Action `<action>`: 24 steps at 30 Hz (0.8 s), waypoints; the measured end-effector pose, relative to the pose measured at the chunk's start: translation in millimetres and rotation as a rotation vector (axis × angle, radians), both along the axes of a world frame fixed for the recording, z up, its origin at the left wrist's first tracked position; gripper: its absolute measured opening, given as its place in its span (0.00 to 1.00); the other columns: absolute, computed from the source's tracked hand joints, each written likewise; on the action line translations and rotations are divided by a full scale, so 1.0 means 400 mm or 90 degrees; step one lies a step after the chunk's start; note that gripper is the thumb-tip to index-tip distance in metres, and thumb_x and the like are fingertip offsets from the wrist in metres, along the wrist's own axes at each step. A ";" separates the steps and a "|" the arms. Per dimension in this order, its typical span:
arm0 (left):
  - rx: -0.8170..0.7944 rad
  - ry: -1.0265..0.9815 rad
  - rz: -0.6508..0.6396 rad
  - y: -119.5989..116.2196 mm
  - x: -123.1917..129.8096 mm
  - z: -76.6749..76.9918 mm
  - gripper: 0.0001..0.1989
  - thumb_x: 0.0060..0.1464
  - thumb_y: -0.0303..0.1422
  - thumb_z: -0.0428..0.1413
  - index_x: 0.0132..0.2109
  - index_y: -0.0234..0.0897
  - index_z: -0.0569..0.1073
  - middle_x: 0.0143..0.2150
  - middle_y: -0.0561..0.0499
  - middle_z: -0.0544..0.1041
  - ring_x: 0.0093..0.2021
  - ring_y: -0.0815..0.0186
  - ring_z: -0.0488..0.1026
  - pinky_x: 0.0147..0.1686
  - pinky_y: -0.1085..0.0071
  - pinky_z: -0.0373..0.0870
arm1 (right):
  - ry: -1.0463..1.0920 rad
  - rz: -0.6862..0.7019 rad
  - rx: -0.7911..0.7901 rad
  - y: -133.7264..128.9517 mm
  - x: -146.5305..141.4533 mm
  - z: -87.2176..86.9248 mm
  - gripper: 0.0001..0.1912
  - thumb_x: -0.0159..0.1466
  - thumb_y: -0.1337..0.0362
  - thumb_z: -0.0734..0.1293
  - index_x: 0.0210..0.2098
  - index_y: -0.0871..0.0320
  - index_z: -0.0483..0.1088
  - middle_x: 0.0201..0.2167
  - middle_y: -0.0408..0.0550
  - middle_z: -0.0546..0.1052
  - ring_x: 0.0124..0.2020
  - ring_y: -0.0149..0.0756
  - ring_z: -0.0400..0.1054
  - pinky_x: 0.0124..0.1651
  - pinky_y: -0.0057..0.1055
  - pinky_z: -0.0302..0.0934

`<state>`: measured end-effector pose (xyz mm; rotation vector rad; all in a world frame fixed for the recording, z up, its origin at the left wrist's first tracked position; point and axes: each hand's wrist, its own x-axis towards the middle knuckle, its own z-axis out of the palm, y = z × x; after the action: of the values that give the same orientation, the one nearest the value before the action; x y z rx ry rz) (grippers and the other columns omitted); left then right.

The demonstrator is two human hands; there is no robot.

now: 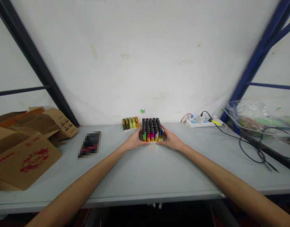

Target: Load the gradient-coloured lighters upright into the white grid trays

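A block of lighters point(152, 130) with black tops and colourful bodies stands upright in rows near the back middle of the grey table. My left hand point(134, 139) is closed round its left side, with the thumb along the front. On the right side my right hand point(169, 139) grips the same block, its thumb also at the front. Close behind my left hand, to the left, is a smaller group of yellow, green and brown lighters point(130, 123) against the wall.
Open cardboard boxes point(38, 154) lie at the left, beside a pixelated flat dark item point(90, 144). A power strip point(201, 122) with plugs is at the back right. Black cables point(258, 154) and clear plastic bags point(256, 115) lie farther right. The wall point(135, 63) rises behind the table point(156, 173).
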<state>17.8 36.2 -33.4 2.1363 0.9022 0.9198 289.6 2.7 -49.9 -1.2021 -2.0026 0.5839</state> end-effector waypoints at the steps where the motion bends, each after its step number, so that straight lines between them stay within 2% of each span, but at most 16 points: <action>1: -0.009 -0.006 0.001 0.002 0.001 -0.002 0.58 0.41 0.43 0.73 0.73 0.36 0.53 0.69 0.35 0.66 0.70 0.47 0.63 0.69 0.49 0.58 | -0.001 -0.002 -0.002 0.000 -0.001 0.000 0.60 0.55 0.52 0.78 0.76 0.58 0.43 0.61 0.62 0.74 0.58 0.55 0.72 0.62 0.53 0.64; 11: -0.044 -0.027 0.046 -0.019 0.011 -0.006 0.52 0.41 0.40 0.73 0.69 0.37 0.58 0.66 0.39 0.71 0.66 0.49 0.68 0.67 0.50 0.64 | -0.006 -0.010 -0.007 -0.005 -0.007 0.010 0.61 0.54 0.53 0.78 0.76 0.61 0.43 0.62 0.63 0.73 0.59 0.56 0.72 0.62 0.53 0.64; 16: -0.028 -0.034 0.004 -0.026 0.012 0.001 0.49 0.45 0.41 0.71 0.70 0.38 0.58 0.67 0.40 0.70 0.67 0.50 0.67 0.67 0.50 0.64 | -0.002 -0.023 -0.005 -0.007 -0.009 0.014 0.62 0.53 0.54 0.79 0.76 0.57 0.43 0.62 0.60 0.74 0.59 0.57 0.72 0.61 0.53 0.65; 24: -0.029 -0.040 0.002 -0.024 0.013 -0.005 0.49 0.45 0.41 0.71 0.69 0.37 0.58 0.68 0.39 0.70 0.66 0.50 0.69 0.66 0.50 0.65 | 0.005 -0.007 -0.007 -0.010 -0.006 0.018 0.62 0.55 0.56 0.78 0.77 0.57 0.39 0.61 0.58 0.75 0.58 0.56 0.73 0.61 0.53 0.64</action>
<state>22.9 26.5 -35.5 2.0570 0.8871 0.9545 287.2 -1.2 -42.8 -1.2153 -1.9877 0.5943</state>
